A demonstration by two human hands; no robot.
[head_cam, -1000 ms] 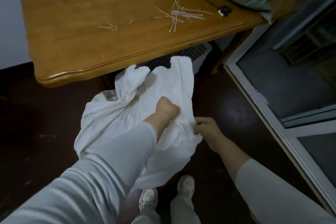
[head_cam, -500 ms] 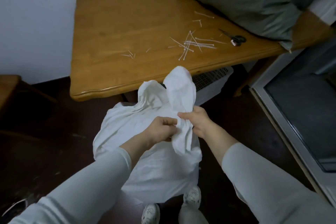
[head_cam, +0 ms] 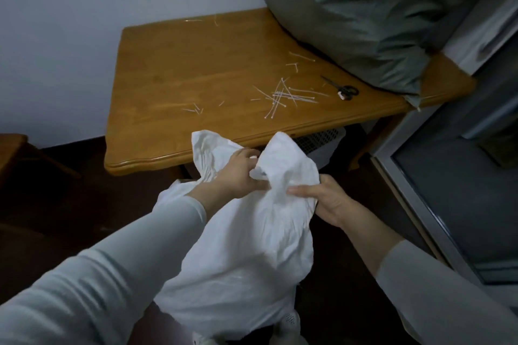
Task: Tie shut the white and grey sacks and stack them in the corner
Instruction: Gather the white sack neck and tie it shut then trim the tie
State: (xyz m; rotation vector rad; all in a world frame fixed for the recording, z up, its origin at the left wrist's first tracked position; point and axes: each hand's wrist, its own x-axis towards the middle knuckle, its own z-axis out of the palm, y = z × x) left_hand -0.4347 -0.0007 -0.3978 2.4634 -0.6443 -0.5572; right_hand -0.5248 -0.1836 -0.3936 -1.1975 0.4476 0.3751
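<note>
At the centre of the frame the left hand (head_cam: 241, 173) curls its fingers and thumb round the bunched neck of the white sack (head_cam: 244, 255), in the dip between 2 upstanding flaps of cloth. Just to its right, the right hand (head_cam: 328, 200) grips the right-hand flap: the thumb lies flat across the fabric and the fingers are tucked out of sight behind it. The sack is a soft, crumpled woven cloth, bulging and rounded, and fills the lower middle of the frame, with its base hidden by the arms in pale long sleeves.

Beyond the hands stands a glossy wooden table (head_cam: 182, 70) with a scalloped edge. Thin white cable ties (head_cam: 280, 95) lie scattered on its top, with small black-handled scissors (head_cam: 344, 89) to their right. The grey sack (head_cam: 364, 8), full and creased, rests on the table in the upper right of the frame.
</note>
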